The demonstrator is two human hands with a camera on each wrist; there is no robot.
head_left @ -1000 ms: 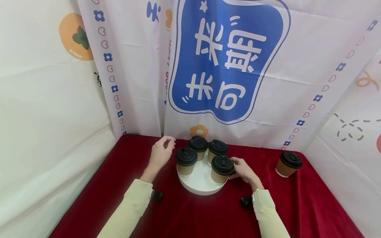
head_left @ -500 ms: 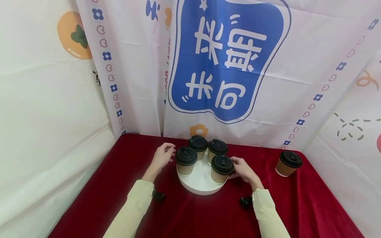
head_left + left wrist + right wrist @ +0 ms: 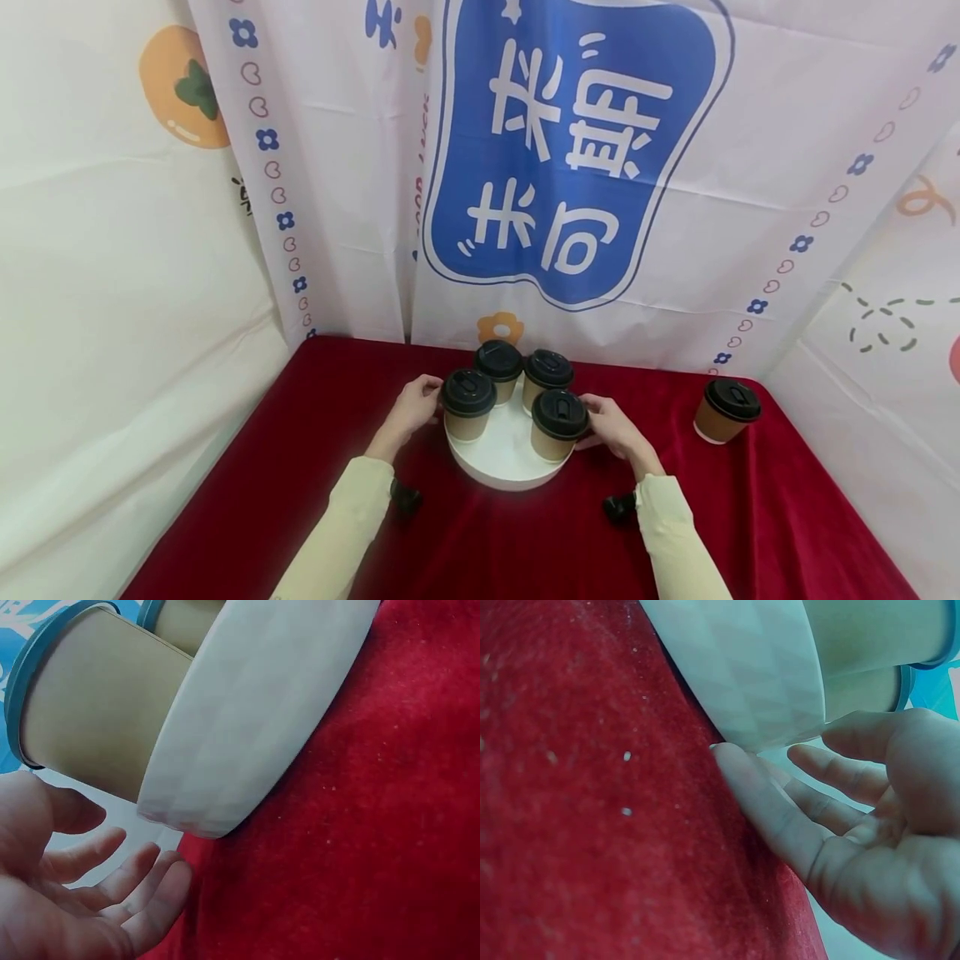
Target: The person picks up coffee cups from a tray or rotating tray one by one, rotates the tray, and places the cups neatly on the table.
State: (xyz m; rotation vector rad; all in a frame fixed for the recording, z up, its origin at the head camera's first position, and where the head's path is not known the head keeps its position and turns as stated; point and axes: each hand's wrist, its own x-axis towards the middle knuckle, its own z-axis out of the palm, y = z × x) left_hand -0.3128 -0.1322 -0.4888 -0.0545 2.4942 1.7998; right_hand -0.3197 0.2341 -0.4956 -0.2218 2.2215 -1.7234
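The white round tray (image 3: 507, 468) stood on the red-covered table (image 3: 487, 550), bearing four lidded cups (image 3: 468, 407) at roughly nine, twelve, one and four o'clock. Near its nine o'clock, the left hand (image 3: 415, 406) hung just beside it, fingers loosely spread and holding nothing. At three o'clock, the right hand (image 3: 611, 427) had its fingers parted, slightly bent, against the tray's edge. Farther out at three stood a fifth cup (image 3: 726, 410).
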